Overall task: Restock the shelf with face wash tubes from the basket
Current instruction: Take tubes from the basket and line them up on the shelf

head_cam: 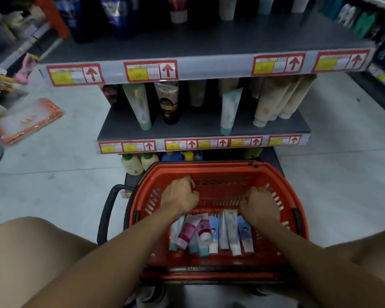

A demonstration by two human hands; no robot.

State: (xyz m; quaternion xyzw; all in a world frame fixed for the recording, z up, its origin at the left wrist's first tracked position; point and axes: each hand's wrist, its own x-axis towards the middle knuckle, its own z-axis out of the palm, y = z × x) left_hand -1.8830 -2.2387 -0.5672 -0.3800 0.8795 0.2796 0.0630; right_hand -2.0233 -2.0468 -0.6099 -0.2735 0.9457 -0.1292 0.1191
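Head view: a red plastic basket (298, 196) with slotted lattice walls sits at six o'clock, on the floor just in front of the shelf unit. In its near half lies a row of face wash tubes (211, 234), roughly eight as far as the overlap lets me count: pale green, pink-and-white, light blue and grey ones. They are soft flattened tubes with round caps. Their long axes run twelve to six, caps toward six o'clock and crimped ends toward twelve; the pink ones lean slightly toward seven.

Both hands are inside the basket, backs up. The left hand (180, 194), at about eleven o'clock of the tubes, has its fingers curled under; whether it holds anything cannot be told. The right hand (259, 206), at one o'clock of the tubes, also has curled fingers, resting at the crimped ends of the tubes; its grasp cannot be told either.

At twelve o'clock the middle shelf (125, 132), a dark flat board, carries upright tubes standing on their caps: two pale green, one black-and-cream, and a cluster of about three beige ones at the right. Its front rail bears six yellow price tags (172, 145) with red arrows.

A black looped handle (107, 210) hangs at the basket's nine o'clock side.
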